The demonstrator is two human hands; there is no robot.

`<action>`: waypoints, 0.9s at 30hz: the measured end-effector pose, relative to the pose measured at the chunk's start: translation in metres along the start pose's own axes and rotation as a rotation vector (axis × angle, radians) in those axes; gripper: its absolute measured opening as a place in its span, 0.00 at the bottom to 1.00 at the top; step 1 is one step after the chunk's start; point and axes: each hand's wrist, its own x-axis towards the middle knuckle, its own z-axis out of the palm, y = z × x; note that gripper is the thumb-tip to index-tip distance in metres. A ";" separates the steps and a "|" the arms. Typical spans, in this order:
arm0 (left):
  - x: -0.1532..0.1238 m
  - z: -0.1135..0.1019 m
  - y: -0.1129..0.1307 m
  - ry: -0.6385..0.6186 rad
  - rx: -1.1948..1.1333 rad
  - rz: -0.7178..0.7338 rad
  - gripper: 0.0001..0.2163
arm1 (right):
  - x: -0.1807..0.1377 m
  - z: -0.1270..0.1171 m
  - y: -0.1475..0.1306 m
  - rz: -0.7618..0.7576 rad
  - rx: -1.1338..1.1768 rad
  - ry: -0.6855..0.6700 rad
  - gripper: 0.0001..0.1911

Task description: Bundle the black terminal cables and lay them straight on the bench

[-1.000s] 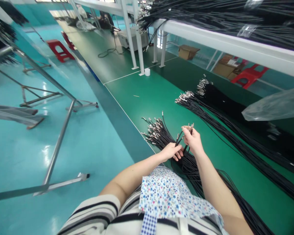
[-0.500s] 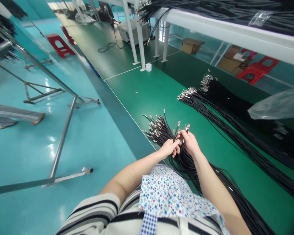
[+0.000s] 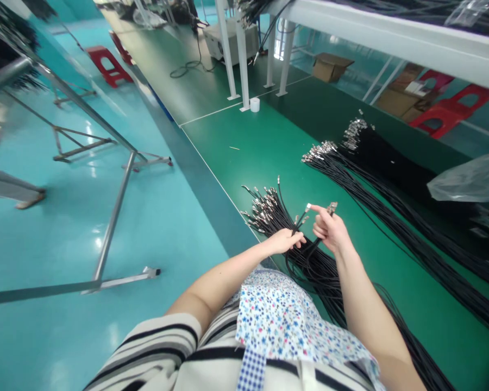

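Note:
A bundle of black cables point(image 3: 330, 279) with silvery metal ends lies along the front of the green table, running towards the lower right. My left hand point(image 3: 287, 240) is closed on a few of these cables, their ends standing up past the fingers. To its right, my right hand point(image 3: 329, 229) grips several cables in curled fingers, with metal ends sticking out above. Its index finger stretches left to the tip of one upright cable point(image 3: 307, 208). Whether the finger touches that tip I cannot tell.
Further bundles of black cables point(image 3: 367, 201) lie across the table point(image 3: 261, 141) to the right, beside a clear plastic bag point(image 3: 468, 176). A white roll point(image 3: 255, 105) stands by the shelf legs. A metal rack point(image 3: 116, 217) is on the floor at left, near a person's leg point(image 3: 12, 184).
My right hand has moved right, away from my left hand, with cables in its grip, and its index finger now points out. The person at left has shifted left.

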 end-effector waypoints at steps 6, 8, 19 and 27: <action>-0.004 0.010 0.003 0.030 -0.061 0.056 0.24 | 0.000 0.018 0.008 0.067 -0.169 -0.084 0.21; -0.006 0.011 0.004 0.043 -0.109 0.060 0.25 | 0.001 0.019 0.011 0.064 -0.205 -0.095 0.20; -0.010 0.000 -0.009 -0.082 0.040 -0.010 0.23 | 0.006 0.008 -0.002 -0.011 -0.287 -0.018 0.18; -0.012 -0.002 -0.005 -0.158 -0.007 -0.037 0.25 | 0.003 0.011 -0.001 0.040 -0.265 -0.209 0.14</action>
